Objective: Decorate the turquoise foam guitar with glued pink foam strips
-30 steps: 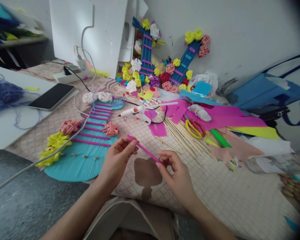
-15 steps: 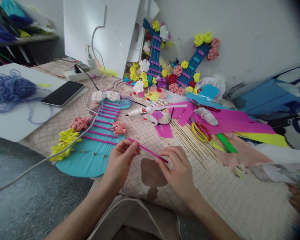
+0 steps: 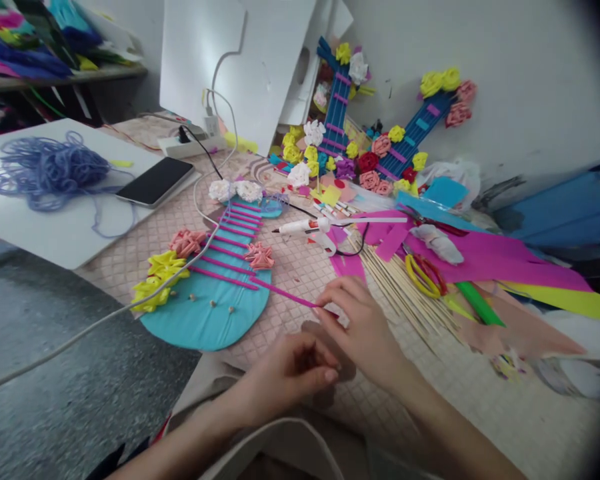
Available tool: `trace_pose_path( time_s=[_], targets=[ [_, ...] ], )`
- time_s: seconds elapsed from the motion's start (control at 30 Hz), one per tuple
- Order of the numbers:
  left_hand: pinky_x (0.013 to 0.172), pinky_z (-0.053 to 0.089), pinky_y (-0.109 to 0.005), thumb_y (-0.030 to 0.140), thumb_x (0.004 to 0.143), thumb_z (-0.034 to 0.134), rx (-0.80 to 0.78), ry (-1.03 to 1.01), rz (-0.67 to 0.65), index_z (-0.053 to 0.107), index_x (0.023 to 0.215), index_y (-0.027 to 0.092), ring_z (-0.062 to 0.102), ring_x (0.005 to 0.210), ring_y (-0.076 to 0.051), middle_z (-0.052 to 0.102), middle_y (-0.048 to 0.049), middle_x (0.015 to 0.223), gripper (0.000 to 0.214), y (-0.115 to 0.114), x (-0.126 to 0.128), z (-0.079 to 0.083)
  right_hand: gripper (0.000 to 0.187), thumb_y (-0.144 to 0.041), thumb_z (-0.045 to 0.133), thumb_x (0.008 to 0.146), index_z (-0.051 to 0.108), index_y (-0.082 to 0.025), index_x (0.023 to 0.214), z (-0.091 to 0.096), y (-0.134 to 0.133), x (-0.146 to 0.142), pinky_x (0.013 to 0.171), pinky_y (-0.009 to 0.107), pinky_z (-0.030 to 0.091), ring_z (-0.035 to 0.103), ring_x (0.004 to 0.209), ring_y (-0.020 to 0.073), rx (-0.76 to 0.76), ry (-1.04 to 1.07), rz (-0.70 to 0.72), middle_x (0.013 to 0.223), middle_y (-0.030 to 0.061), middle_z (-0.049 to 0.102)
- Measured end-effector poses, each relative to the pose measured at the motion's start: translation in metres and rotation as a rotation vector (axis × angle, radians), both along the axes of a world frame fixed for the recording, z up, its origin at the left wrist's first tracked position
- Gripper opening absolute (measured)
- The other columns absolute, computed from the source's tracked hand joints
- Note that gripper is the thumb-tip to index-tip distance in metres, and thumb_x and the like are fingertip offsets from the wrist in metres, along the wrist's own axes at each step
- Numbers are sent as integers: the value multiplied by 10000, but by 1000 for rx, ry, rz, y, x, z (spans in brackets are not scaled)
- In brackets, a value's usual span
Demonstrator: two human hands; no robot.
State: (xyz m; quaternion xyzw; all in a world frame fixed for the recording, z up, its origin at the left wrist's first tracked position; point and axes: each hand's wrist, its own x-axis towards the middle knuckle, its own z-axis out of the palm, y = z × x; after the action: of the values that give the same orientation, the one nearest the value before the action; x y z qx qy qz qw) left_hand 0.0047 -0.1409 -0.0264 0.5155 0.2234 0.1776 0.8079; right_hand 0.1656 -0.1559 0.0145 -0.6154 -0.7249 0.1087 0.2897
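Note:
My right hand [image 3: 357, 327] pinches one end of a thin magenta paper-wrapped stick [image 3: 290, 294]; the other end reaches over the edge of a turquoise guitar-shaped piece [image 3: 205, 328]. Several magenta strips [image 3: 225, 278] lie across that piece. Salmon paper flowers [image 3: 259, 256], yellow ones [image 3: 166, 268] and white ones [image 3: 249, 191] sit along its edges, with small beige stubs [image 3: 213, 303] on its lower part. My left hand [image 3: 295, 377] hovers below the stick, away from it, fingers loosely curled and a gap between them and the thumb. Nothing shows in it.
A white glue gun [image 3: 300, 227] lies beyond the stick. Bamboo sticks [image 3: 395, 283], yellow-and-red scissors [image 3: 423, 275] and magenta paper [image 3: 510, 257] spread to the right. A phone [image 3: 156, 181] and purple yarn [image 3: 60, 170] lie left. A white cord [image 3: 95, 327] crosses the guitar-shaped piece.
My left hand has let go of the magenta stick and drawn back toward me. My right hand keeps hold of its end, and the far end now overlaps the turquoise piece. The view has shifted left.

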Motion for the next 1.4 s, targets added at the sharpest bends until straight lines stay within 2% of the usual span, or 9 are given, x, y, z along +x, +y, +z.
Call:
trace_pose_path(
  time_s=[0.17,0.33,0.67,0.93,1.13,1.27,1.4],
  targets=[
    [637,442,-222,172,805,607,343,83,-140,671,882,114,593,714,-135,677,-54,792,115,-1,-3,1,109,-85,591,807,566,-181,762,-5,30,-36,788,329,433,492,892,195,-100,-14,147,856,35,548],
    [648,461,-213,123,773,631,503,106,-235,705,863,126,626,728,-146,711,-57,821,117,3,-8,6,89,-101,593,806,576,-169,751,-18,53,-58,809,333,440,486,902,201,-84,-47,203,854,49,549],
    [639,469,-186,127,780,653,512,48,-272,712,865,131,636,724,-130,711,-44,806,104,5,-15,10,104,-111,549,810,573,-180,736,-25,64,-76,846,369,450,478,920,209,-84,-56,236,864,57,532],
    [619,469,-193,95,777,649,530,36,-236,719,872,122,656,714,-146,714,-52,797,121,8,-18,10,82,-115,549,816,578,-174,766,-24,60,-73,855,368,446,475,940,209,-113,-65,228,882,56,534],
    [613,463,-198,92,782,622,504,58,-248,709,866,161,646,707,-141,717,-38,814,138,8,-19,10,88,-114,551,818,579,-182,770,-23,57,-71,833,373,448,476,934,210,-113,-29,227,882,52,537],
    [666,461,-216,115,810,585,490,96,-243,702,895,152,646,769,-157,720,-55,865,149,9,-25,12,93,-102,561,813,569,-184,769,-18,45,-59,805,354,441,481,903,201,-132,14,181,872,45,539],
    [640,433,-204,176,833,584,449,149,-188,693,895,155,614,735,-134,700,-38,828,127,10,-27,18,116,-70,549,788,564,-185,780,-16,24,-27,798,345,421,493,905,193,-121,79,58,882,39,546]
  ],
)
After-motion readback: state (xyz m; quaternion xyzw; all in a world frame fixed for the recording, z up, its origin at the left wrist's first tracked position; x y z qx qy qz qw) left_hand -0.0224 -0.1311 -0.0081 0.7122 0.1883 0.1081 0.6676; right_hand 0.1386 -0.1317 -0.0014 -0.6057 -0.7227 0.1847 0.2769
